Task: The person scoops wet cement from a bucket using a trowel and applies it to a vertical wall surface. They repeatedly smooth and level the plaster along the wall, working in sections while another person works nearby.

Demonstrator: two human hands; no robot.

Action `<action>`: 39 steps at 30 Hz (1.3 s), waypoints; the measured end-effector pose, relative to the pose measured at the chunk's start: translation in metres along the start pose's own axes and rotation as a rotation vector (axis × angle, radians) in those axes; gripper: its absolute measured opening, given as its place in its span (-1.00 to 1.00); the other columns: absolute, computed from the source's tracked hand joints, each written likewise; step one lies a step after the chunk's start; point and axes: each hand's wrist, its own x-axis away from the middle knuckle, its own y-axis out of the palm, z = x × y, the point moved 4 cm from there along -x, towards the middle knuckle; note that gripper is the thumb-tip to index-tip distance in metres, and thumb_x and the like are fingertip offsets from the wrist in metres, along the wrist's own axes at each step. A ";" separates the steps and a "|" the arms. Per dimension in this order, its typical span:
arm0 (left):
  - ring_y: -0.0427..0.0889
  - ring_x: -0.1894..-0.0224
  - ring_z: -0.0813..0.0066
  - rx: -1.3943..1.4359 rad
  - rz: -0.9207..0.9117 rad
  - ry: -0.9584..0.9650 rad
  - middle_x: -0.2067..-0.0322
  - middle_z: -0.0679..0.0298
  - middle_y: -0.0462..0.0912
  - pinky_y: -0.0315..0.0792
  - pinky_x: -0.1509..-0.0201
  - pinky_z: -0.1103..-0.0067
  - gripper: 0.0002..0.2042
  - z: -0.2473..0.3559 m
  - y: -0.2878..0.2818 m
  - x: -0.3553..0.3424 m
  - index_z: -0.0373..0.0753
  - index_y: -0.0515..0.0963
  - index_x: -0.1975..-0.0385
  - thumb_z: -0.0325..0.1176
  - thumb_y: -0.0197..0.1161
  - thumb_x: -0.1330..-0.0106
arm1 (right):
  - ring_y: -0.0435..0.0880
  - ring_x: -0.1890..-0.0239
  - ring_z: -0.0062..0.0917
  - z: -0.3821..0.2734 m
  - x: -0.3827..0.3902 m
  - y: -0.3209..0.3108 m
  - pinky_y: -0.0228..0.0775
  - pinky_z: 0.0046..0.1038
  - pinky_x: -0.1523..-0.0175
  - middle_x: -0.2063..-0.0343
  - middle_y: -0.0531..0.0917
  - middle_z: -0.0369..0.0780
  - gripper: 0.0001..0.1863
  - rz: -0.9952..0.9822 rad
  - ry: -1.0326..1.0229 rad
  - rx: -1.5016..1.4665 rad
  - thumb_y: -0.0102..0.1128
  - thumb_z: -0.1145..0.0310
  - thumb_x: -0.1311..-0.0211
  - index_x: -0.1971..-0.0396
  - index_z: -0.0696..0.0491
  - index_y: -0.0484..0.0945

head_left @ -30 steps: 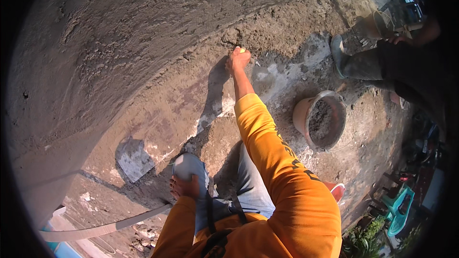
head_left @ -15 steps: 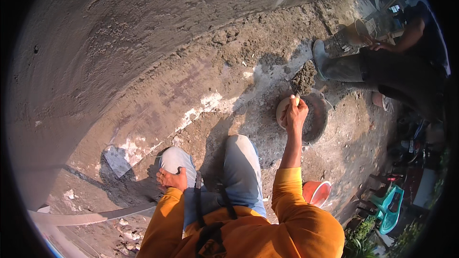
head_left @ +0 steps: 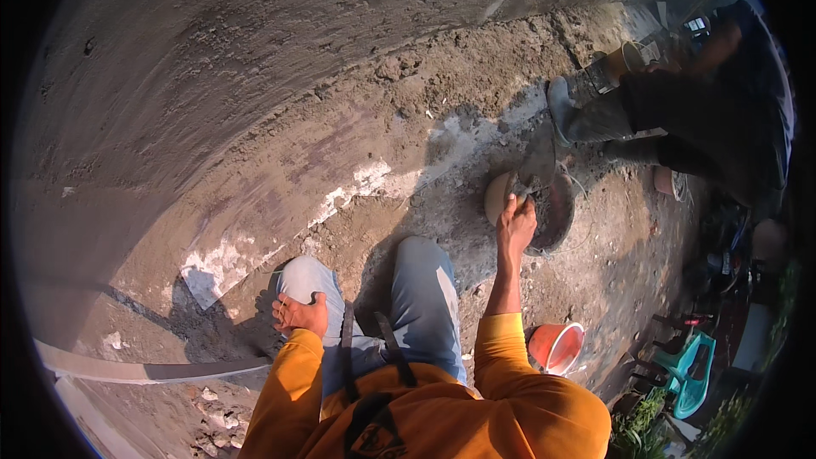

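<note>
My right hand (head_left: 516, 223) grips a trowel (head_left: 539, 151) above a round bucket (head_left: 557, 221) of grey material; the blade, pointing away from me, looks mostly bare. How much the bucket holds is hidden behind hand and tool. My left hand (head_left: 302, 314) rests on the left knee of my blue jeans (head_left: 308, 276), fingers bent but apart, with nothing in them. Beyond lie rough, dusty ground (head_left: 340, 229) and a strip of loose damp mortar (head_left: 459, 59) along the foot of the grey plastered wall (head_left: 212, 51).
A person in dark clothes and grey boots (head_left: 671, 119) stands bent at the right, near another bucket (head_left: 620, 64). A red bucket (head_left: 554, 347) is beside my right arm, a green plastic chair (head_left: 690, 374) at lower right. A long flat strip (head_left: 153, 367) lies at lower left.
My right hand has moved from the wall's foot rightward and back to the bucket. Half a second ago the trowel carried a lump of mortar; that lump no longer shows on the blade.
</note>
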 end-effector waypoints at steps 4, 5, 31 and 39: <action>0.32 -0.38 -0.05 0.009 0.023 0.009 -0.30 -0.12 0.32 0.23 -0.39 -0.02 0.02 0.002 0.010 -0.007 -0.40 0.22 -0.39 0.22 0.38 -0.02 | 0.54 0.57 -0.37 0.018 -0.045 0.128 0.33 -0.22 0.42 0.56 0.59 -0.12 -0.61 -0.349 0.089 -0.368 0.20 0.13 -0.40 0.25 0.24 0.53; 0.31 -0.38 -0.06 -0.015 0.032 -0.004 -0.31 -0.12 0.32 0.22 -0.39 -0.03 0.03 0.003 0.013 -0.010 -0.39 0.22 -0.39 0.22 0.39 -0.01 | 0.45 0.73 -0.47 0.020 -0.056 0.158 0.18 -0.24 0.63 0.67 0.52 -0.21 -0.65 -0.364 0.133 -0.436 0.18 0.14 -0.44 0.36 0.16 0.50; 0.26 -0.46 -0.03 -0.098 0.025 -0.133 -0.37 -0.11 0.33 0.11 -0.50 0.06 -0.05 0.007 0.019 -0.023 -0.33 0.23 -0.40 0.15 0.33 -0.05 | 0.67 0.62 -0.17 -0.177 -0.153 0.401 0.51 -0.06 0.50 0.61 0.62 -0.11 -0.70 -0.427 0.538 -0.915 0.17 0.30 -0.36 0.49 0.21 0.47; 0.32 -0.41 -0.05 -0.034 0.114 -0.085 -0.31 -0.10 0.38 0.16 -0.48 0.05 -0.05 0.019 0.024 -0.014 -0.34 0.24 -0.37 0.15 0.36 -0.02 | 0.52 0.75 -0.40 -0.161 -0.176 0.362 0.40 -0.26 0.71 0.68 0.50 -0.19 -0.75 -0.460 0.586 -1.109 0.21 0.30 -0.38 0.40 0.13 0.41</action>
